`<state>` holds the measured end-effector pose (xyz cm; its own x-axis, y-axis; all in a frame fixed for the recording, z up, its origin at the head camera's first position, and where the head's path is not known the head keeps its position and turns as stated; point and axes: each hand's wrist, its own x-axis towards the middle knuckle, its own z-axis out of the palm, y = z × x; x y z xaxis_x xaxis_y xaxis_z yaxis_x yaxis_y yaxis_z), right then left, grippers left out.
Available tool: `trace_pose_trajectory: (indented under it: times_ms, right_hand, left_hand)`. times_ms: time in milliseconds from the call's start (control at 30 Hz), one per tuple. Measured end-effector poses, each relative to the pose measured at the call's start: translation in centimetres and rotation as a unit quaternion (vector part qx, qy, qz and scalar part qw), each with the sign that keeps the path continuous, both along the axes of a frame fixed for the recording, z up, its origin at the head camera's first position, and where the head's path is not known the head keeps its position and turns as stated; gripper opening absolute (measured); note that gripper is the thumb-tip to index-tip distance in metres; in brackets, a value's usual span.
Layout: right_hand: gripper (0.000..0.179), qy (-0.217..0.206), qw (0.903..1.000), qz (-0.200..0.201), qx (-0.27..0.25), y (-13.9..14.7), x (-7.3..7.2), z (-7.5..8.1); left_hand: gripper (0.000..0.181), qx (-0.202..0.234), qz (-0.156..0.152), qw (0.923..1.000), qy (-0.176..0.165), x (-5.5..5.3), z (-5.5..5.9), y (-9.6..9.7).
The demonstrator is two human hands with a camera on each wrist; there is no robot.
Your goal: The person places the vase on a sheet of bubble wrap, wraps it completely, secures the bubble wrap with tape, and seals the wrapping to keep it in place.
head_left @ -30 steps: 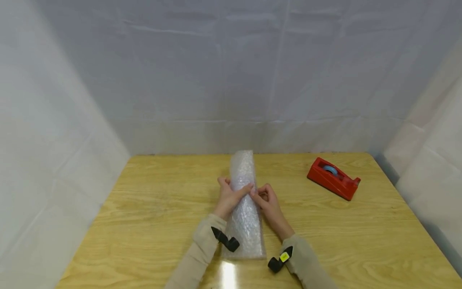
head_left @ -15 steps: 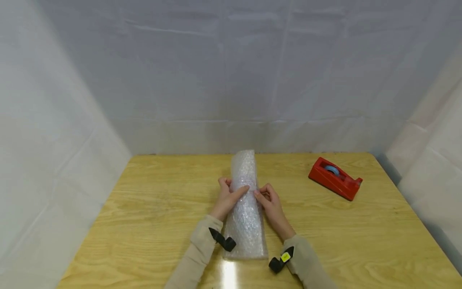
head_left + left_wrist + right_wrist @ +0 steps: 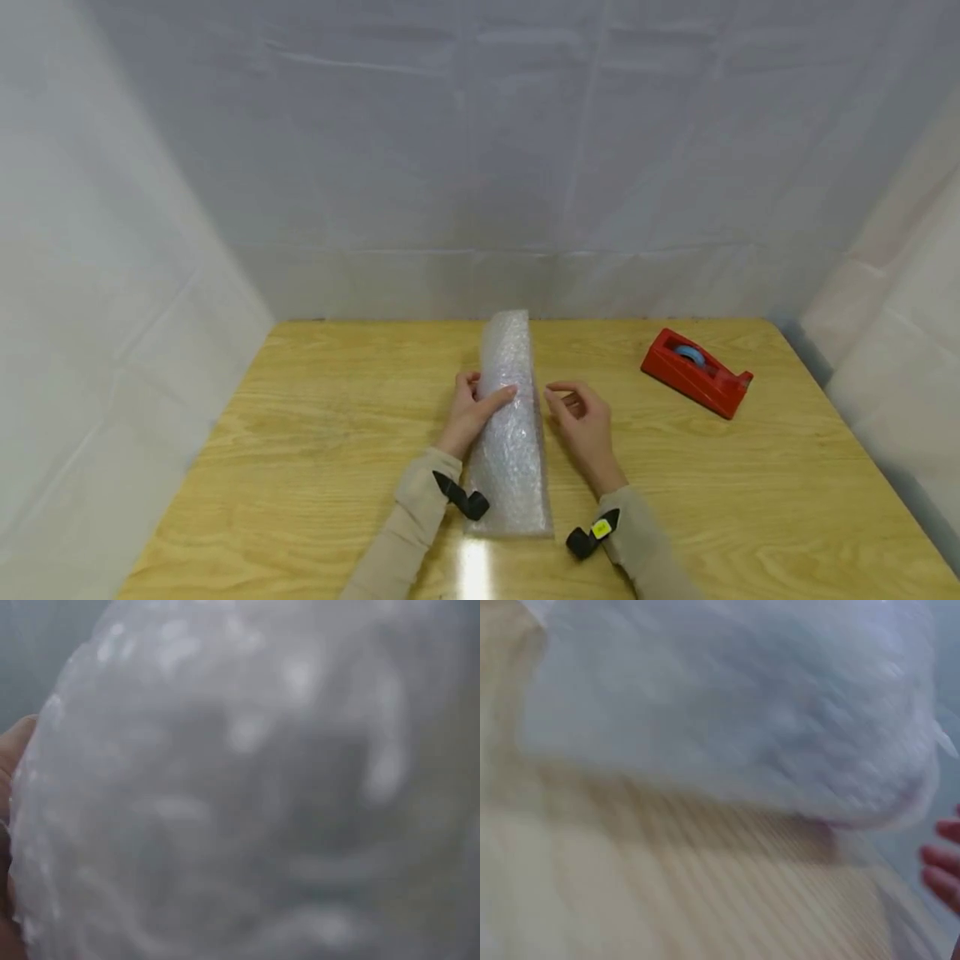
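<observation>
A long bundle of clear bubble wrap (image 3: pixel 510 467) lies lengthwise in front of me on the wooden table; whatever it may hold inside is hidden. My left hand (image 3: pixel 468 415) grips its left side, thumb across the top and fingers down along the edge. The left wrist view is filled by blurred bubble wrap (image 3: pixel 225 795), with a bit of the left hand (image 3: pixel 13 757) at its left border. Just right of the bundle, my right hand (image 3: pixel 585 421) is off the wrap with its fingers loosely bent. In the right wrist view its fingers (image 3: pixel 943 862) show apart from the wrap.
A red tape dispenser (image 3: pixel 693 373) with a blue-cored roll stands at the back right of the table (image 3: pixel 337 467). White sheeting (image 3: pixel 465 167) hangs behind the table and along both sides.
My right hand has let go of the wrap's top and moved a little to the right. The left thumb has slid slightly left from the middle and stays on the wrap.
</observation>
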<state>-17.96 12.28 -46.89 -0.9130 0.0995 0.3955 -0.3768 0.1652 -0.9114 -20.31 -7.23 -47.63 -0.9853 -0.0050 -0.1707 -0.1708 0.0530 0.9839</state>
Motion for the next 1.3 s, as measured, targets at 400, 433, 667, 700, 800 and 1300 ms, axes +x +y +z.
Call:
trace_pose_trajectory:
  times_ms: [400,433,667,700,800,1300]
  right_hand:
    - [0.054,0.140,0.9190,-0.354,-0.102,12.6,-2.2,-1.5]
    - [0.063,0.111,0.9219,-0.352,-0.118,13.7,-2.2,-1.6]
    - [0.097,-0.109,0.9565,-0.226,-0.149,19.2,-2.5,-3.1]
    - [0.097,-0.130,0.9591,-0.213,-0.133,19.5,-2.6,-3.3]
    - [0.095,-0.165,0.9633,-0.198,-0.076,19.8,-2.7,-3.5]
    - [0.077,-0.177,0.9507,-0.249,-0.051,18.7,-2.1,-3.7]
  left_hand:
    - [0.076,-0.015,0.007,0.9996,-0.023,0.3,0.5,0.1]
    - [0.076,-0.015,0.008,0.9996,-0.023,0.2,0.5,0.1]
    - [0.074,-0.007,0.006,0.9997,-0.022,0.4,0.5,0.1]
    - [0.074,-0.007,0.004,0.9997,-0.023,0.4,0.5,0.1]
    - [0.075,-0.006,0.002,0.9998,-0.021,0.5,0.6,0.1]
    - [0.076,-0.012,0.006,0.9998,-0.016,0.3,0.5,0.2]
